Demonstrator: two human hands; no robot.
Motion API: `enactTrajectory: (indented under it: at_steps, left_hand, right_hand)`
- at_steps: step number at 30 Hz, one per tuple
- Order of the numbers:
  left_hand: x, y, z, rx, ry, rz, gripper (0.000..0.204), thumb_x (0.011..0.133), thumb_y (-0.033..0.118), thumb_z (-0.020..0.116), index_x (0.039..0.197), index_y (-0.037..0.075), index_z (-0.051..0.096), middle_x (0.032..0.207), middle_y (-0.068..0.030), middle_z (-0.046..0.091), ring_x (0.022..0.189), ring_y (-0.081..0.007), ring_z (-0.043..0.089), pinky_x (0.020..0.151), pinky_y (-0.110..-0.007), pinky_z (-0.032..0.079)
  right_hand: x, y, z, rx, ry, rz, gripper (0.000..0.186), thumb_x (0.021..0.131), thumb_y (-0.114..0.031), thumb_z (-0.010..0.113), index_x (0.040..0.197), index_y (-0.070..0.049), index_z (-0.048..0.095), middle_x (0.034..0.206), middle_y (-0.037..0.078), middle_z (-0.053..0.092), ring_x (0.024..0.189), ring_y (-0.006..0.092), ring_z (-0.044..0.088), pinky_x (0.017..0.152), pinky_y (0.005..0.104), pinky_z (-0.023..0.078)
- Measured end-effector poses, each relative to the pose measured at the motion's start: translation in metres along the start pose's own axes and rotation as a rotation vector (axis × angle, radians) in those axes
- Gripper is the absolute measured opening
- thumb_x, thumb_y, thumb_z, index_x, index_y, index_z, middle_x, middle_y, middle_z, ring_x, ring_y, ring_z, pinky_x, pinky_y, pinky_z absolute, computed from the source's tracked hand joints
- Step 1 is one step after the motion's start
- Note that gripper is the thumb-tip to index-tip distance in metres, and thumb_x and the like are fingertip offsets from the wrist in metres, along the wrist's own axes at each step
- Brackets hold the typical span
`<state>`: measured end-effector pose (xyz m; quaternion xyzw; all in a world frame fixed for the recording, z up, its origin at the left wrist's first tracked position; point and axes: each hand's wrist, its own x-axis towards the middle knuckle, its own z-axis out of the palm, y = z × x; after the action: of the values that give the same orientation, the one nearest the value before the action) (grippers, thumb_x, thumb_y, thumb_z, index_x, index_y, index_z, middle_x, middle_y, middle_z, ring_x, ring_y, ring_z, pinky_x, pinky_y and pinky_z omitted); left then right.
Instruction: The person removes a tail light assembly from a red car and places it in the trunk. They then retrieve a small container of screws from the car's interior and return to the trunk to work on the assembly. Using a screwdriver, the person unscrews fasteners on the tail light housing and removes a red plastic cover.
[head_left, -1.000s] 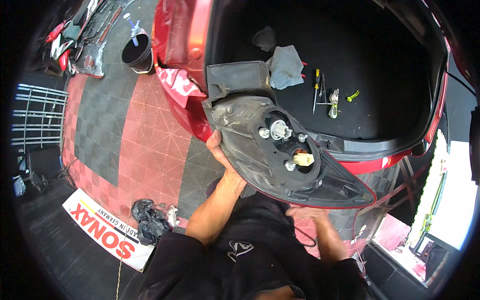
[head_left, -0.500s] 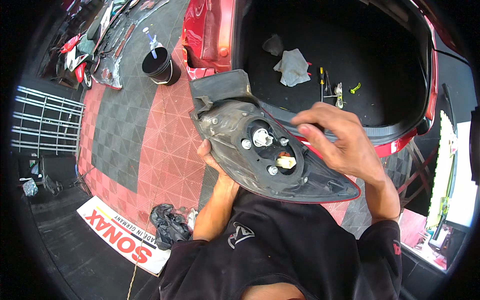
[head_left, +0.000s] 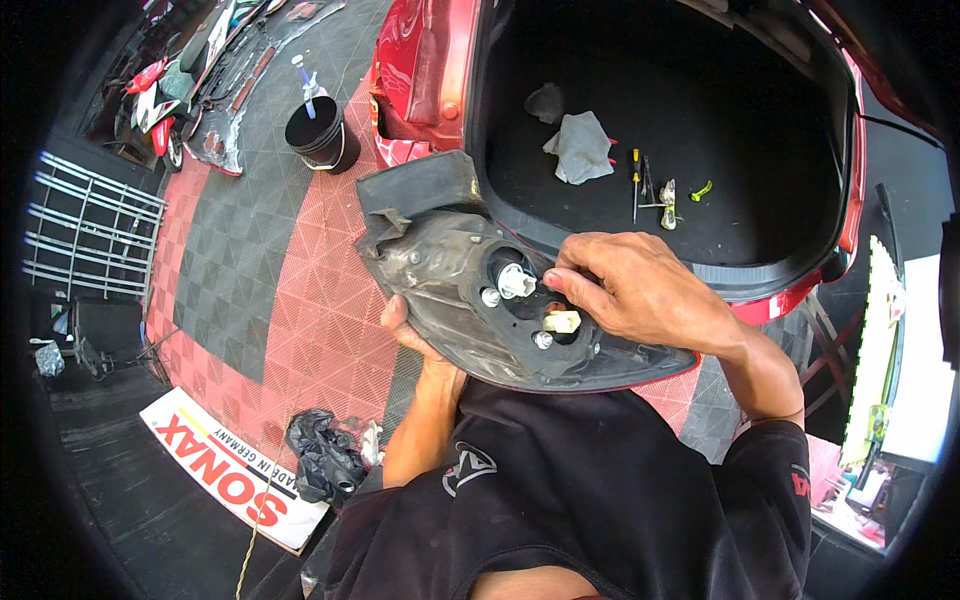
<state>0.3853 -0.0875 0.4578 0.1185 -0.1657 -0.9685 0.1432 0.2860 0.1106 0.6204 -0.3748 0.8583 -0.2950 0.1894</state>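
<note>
I hold a removed car tail light housing (head_left: 450, 280), grey and dusty, back side up, in front of my chest. My left hand (head_left: 405, 328) supports it from below at its near edge. My right hand (head_left: 630, 290) rests on top of it, fingertips touching a white bulb socket (head_left: 515, 282) in the dark bulb holder. A cream-coloured connector (head_left: 562, 321) sits just beside my fingers, and small round bulb bases show near it.
The red car's open boot (head_left: 700, 130) lies ahead, holding a grey rag (head_left: 580, 145), a screwdriver (head_left: 635, 180) and small tools. A black bucket (head_left: 320, 130) stands on the red and grey tiled floor at left. A crumpled black bag (head_left: 325, 460) and a white sign (head_left: 230, 470) lie near my feet.
My right hand came up from below onto the housing and its fingers moved to the white socket. The housing shifted slightly left and closer in view.
</note>
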Motion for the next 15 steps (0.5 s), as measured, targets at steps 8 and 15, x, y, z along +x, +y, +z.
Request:
enactTrajectory:
  at_steps: [8, 15]
  left_hand:
    - [0.007, -0.015, -0.01, 0.001, 0.05, -0.026, 0.09, 0.081, 0.062, 0.054, 0.15, 0.005, 0.047, 0.144, -0.0201, 0.059, 0.127, -0.0375, 0.062, 0.108, -0.054, 0.051]
    - [0.008, -0.021, -0.027, -0.01, 0.153, -0.028, 0.09, 0.082, 0.065, 0.047, 0.148, 0.005, 0.051, 0.143, -0.0193, 0.061, 0.128, -0.0378, 0.061, 0.109, -0.054, 0.049]
  right_hand:
    - [-0.011, 0.014, 0.01, 0.043, 0.078, 0.007, 0.026, 0.1, -0.025, 0.067, 0.096, 0.001, 0.069, 0.086, 0.021, 0.069, 0.084, 0.0421, 0.068, 0.073, 0.0492, 0.051]
    - [-0.015, 0.031, 0.029, 0.168, 0.14, 0.004, 0.021, 0.099, -0.019, 0.068, 0.098, 0.001, 0.068, 0.086, 0.018, 0.07, 0.081, 0.0367, 0.069, 0.071, 0.0451, 0.052]
